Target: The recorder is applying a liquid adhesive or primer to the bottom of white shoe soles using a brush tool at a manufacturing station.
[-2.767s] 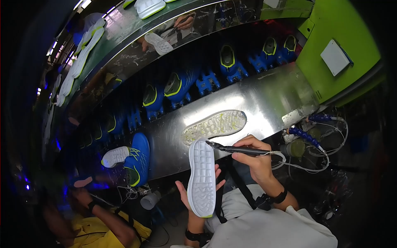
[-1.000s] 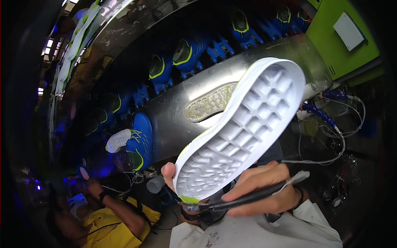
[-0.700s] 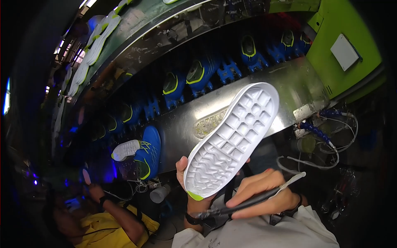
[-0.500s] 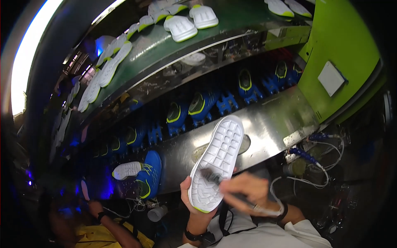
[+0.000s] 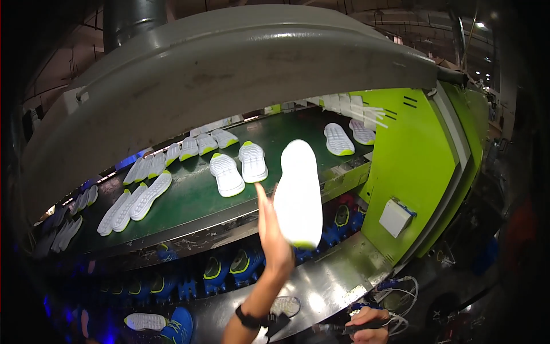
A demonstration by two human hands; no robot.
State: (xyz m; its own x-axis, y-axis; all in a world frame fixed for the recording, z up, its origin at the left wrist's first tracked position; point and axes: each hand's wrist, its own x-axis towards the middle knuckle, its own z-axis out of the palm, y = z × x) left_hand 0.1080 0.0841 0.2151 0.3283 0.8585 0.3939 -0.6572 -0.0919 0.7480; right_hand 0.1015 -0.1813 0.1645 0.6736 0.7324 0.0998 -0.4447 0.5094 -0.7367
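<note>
A white shoe sole (image 5: 299,192) with a lime edge at one end is raised in front of the green belt. My left hand (image 5: 275,232) grips it along its left side, with the fingers pointing up. The sole now shows a bright, smooth-looking white face. Low at the right, my right hand (image 5: 369,322) is closed around a dark brush handle (image 5: 356,329); the bristles are not visible here. Just left of the raised sole, two white soles (image 5: 226,174) lie side by side on the belt.
The green belt (image 5: 189,203) carries several more soles under a grey hood (image 5: 258,63). Blue shoes (image 5: 246,265) stand in a row below it. A metal shelf (image 5: 326,281) holds a loose sole (image 5: 146,321) beside a blue shoe (image 5: 179,325). A green panel (image 5: 412,166) stands right.
The view has tilted up toward the belt. My left hand has lifted the sole up and away, and its gridded face no longer shows. My right hand's brush has come off the sole.
</note>
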